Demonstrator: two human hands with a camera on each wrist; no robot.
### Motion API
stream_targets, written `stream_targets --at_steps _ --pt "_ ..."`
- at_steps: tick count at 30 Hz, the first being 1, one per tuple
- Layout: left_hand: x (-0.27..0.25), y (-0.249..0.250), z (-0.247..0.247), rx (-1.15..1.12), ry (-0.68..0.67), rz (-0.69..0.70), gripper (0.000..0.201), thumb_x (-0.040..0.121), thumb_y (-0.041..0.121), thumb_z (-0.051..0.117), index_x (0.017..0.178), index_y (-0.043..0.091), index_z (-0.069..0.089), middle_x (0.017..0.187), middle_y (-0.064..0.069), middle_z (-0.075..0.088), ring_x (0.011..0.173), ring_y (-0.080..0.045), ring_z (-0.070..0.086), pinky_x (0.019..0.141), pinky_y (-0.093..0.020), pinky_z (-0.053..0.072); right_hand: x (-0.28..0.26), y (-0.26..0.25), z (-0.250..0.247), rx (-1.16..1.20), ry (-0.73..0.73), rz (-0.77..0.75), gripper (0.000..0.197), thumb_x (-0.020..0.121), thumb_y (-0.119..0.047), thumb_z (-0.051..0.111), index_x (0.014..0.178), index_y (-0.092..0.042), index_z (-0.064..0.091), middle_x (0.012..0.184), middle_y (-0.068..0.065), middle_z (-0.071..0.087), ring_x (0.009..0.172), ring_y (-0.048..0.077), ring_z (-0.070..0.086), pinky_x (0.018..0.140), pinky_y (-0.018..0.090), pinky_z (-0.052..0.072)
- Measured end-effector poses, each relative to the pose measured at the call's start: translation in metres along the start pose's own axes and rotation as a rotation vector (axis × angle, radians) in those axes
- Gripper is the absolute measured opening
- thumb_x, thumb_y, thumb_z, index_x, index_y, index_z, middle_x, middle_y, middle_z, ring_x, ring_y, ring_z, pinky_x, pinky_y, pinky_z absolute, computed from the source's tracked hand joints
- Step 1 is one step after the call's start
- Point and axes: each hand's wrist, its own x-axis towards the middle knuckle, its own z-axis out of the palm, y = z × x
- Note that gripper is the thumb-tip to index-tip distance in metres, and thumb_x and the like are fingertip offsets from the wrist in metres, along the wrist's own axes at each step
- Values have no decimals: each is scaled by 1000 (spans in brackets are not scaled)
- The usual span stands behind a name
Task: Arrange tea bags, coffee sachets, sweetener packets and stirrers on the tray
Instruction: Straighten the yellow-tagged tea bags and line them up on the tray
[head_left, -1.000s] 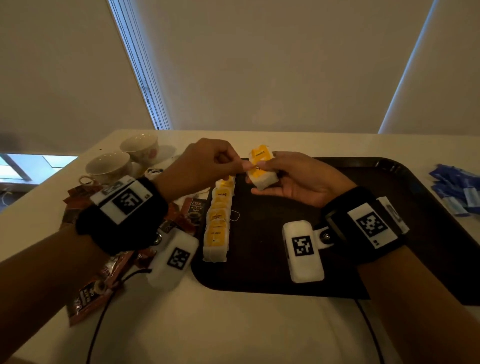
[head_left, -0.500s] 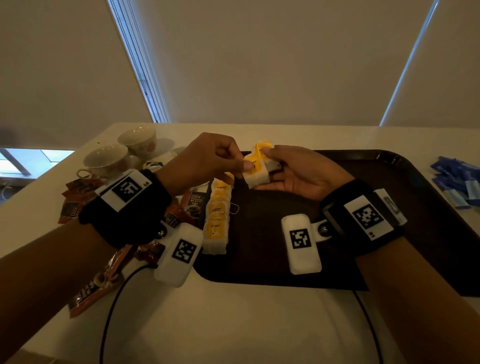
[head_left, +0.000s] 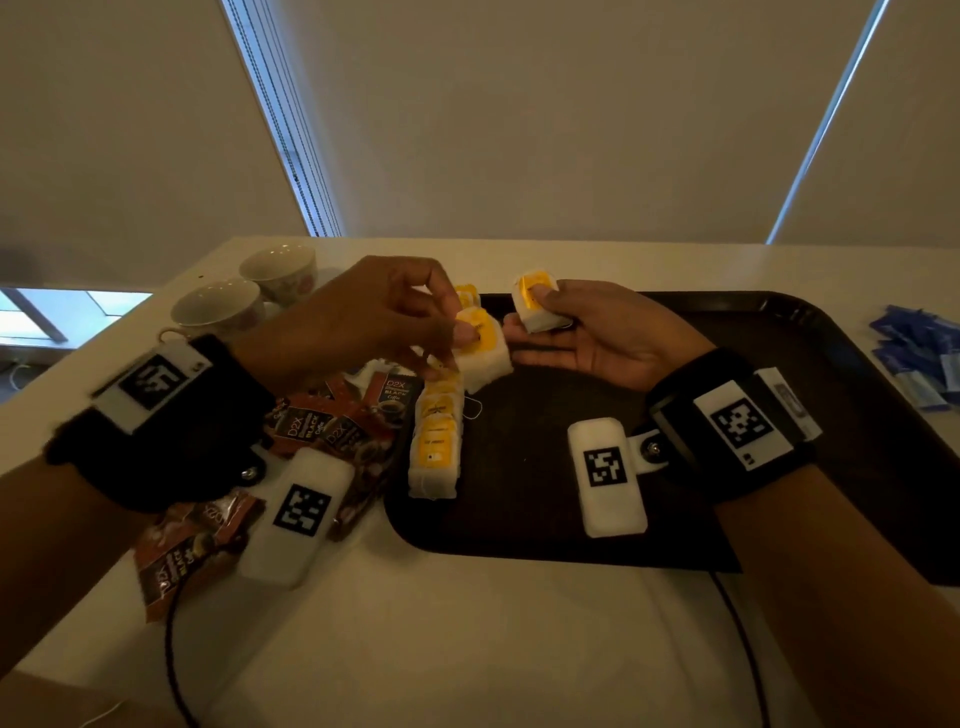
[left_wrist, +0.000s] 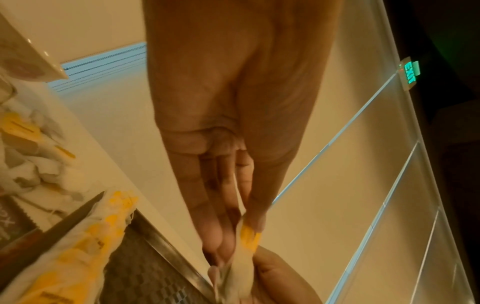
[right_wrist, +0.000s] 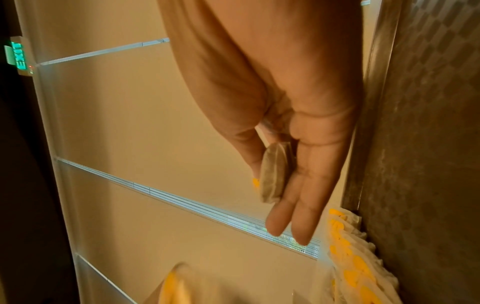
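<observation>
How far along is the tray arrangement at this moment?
Done: a row of tea bags lies along the tray's left edge. In hand: the left hand pinches one tea bag above that row, and the right hand holds another tea bag. Left: the coffee sachets and blue packets lie off the tray; no stirrers visible.

Two teacups (head_left: 244, 296) stand beyond the left hand (head_left: 358, 317). Each hand pinches one tea bag: left (head_left: 480, 348), right (head_left: 535, 306). One tray (head_left: 779, 322) lies beneath the right hand (head_left: 597, 338).
</observation>
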Motion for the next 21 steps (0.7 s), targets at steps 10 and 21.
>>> stream_targets --at_steps 10,21 --pt "-35 -41 3 81 -353 -204 29 65 23 73 88 8 62 84 -10 73 76 -23 71 63 -25 58 0 0 -1 -1 22 -3 13 97 -13 47 106 -4 52 97 17 65 85 22 68 71 39 58" --pt "-28 -49 8 689 -217 10 28 73 32 77 85 41 53 80 13 59 78 6 53 66 -12 45 0 -2 -5 -13 23 3 16 96 -14 49 109 -5 51 98 17 65 85 22 69 72 39 59"
